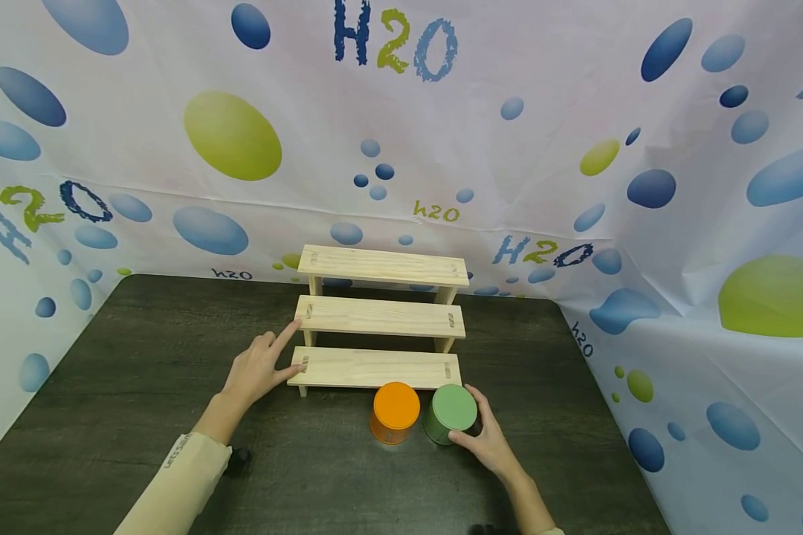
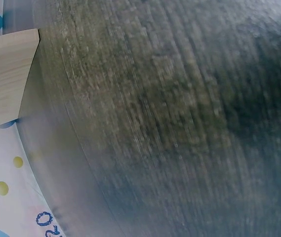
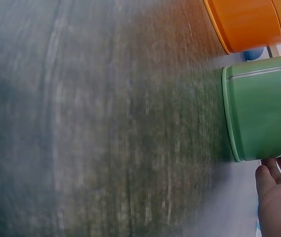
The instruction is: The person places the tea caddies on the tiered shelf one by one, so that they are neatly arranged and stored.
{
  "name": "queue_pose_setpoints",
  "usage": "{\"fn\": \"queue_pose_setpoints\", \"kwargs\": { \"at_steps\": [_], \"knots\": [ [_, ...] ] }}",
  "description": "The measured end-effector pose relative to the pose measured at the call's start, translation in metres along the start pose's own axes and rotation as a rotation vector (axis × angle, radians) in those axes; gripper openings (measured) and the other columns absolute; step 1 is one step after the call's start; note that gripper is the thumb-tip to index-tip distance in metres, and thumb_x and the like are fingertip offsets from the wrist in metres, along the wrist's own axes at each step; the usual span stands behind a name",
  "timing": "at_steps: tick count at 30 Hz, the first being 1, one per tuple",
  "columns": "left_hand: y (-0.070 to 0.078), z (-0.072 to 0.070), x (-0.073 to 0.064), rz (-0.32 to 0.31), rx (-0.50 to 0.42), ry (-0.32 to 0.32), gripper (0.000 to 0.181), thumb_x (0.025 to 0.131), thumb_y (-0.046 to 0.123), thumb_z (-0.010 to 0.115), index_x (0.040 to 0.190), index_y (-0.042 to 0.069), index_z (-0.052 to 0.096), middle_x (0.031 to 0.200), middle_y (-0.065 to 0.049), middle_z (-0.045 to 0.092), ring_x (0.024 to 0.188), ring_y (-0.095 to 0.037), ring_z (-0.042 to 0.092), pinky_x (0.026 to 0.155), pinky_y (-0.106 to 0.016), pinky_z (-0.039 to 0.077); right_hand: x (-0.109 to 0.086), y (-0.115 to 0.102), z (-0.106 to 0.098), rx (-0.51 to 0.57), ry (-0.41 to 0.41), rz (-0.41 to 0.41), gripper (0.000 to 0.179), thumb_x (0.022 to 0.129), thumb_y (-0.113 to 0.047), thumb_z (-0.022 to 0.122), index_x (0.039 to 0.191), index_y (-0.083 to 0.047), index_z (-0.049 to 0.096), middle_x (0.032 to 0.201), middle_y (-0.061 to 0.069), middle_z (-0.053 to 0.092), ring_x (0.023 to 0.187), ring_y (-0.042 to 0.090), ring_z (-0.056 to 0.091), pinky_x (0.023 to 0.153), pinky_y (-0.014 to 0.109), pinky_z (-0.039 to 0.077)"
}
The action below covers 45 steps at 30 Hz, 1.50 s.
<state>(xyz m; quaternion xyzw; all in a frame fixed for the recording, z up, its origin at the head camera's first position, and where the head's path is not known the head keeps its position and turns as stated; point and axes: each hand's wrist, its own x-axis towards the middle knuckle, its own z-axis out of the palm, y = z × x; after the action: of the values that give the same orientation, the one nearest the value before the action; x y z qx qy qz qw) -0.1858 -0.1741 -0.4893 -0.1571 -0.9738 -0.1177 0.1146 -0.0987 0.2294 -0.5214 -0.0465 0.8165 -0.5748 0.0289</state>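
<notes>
The green tin (image 1: 450,413) stands upright on the bench (image 1: 140,386), just right of the orange tin (image 1: 395,411) and before the lowest step of the wooden rack (image 1: 375,368), with the right hand (image 1: 488,438) curled round its side. Only the head view shows the left hand (image 1: 257,368) resting open-fingered against the rack's left end. The right wrist view shows the green tin's seam, and the backdrop (image 1: 508,148) reads "H2O".

Head view is bright and evenly lit, pretty sharp, with only soft shadows under the wooden shelf (image 1: 379,319) and hardly any glare. Edges bow out, fisheye style. Both wrist views are badly smeared, the dark table (image 2: 180,123) just streaky blur.
</notes>
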Motion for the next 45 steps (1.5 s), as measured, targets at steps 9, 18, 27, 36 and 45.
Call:
{"fn": "queue_pose_setpoints", "kwargs": {
  "at_steps": [9,18,27,36,45],
  "knots": [
    [0.0,0.002,0.001,0.013,-0.002,0.019,0.084,0.075,0.045,0.071,0.142,0.021,0.028,0.08,-0.008,0.043,0.059,-0.017,0.032,0.041,-0.025,0.028,0.0,-0.001,0.0,-0.015,0.012,0.003,0.079,0.076,-0.007,0.073,0.141,-0.007,0.028,0.136,0.016,0.039,0.112,0.014,0.043,0.096,0.034,0.036],
    [0.001,0.003,0.001,0.02,0.001,0.027,0.084,0.075,0.045,0.071,0.142,0.021,0.028,0.081,-0.009,0.044,0.059,-0.017,0.033,0.041,-0.025,0.028,0.0,0.0,-0.001,0.005,0.02,-0.014,0.077,0.076,-0.005,0.073,0.14,-0.005,0.03,0.133,0.016,0.042,0.109,0.011,0.044,0.095,0.036,0.036],
    [0.001,0.004,0.001,0.017,0.004,0.028,0.085,0.075,0.045,0.071,0.143,0.022,0.026,0.081,-0.009,0.043,0.059,-0.017,0.033,0.041,-0.025,0.028,-0.002,-0.012,0.001,0.016,0.014,0.009,0.079,0.074,0.0,0.073,0.139,-0.002,0.028,0.133,0.017,0.041,0.109,0.008,0.044,0.094,0.027,0.036],
    [0.0,0.004,0.0,0.024,0.002,0.031,0.085,0.075,0.044,0.072,0.143,0.022,0.026,0.081,-0.009,0.043,0.058,-0.017,0.032,0.041,-0.025,0.028,-0.003,-0.011,0.004,0.009,0.023,-0.006,0.077,0.074,0.001,0.072,0.139,-0.002,0.03,0.132,0.017,0.042,0.107,0.005,0.044,0.093,0.025,0.037],
    [0.0,0.002,-0.002,0.023,0.004,0.031,0.085,0.075,0.044,0.071,0.143,0.022,0.026,0.082,-0.01,0.044,0.059,-0.017,0.032,0.04,-0.025,0.028,-0.002,-0.011,0.005,0.021,0.03,-0.032,0.076,0.073,0.002,0.072,0.137,0.003,0.031,0.131,0.021,0.042,0.106,0.005,0.045,0.092,0.025,0.037]
  ]
}}
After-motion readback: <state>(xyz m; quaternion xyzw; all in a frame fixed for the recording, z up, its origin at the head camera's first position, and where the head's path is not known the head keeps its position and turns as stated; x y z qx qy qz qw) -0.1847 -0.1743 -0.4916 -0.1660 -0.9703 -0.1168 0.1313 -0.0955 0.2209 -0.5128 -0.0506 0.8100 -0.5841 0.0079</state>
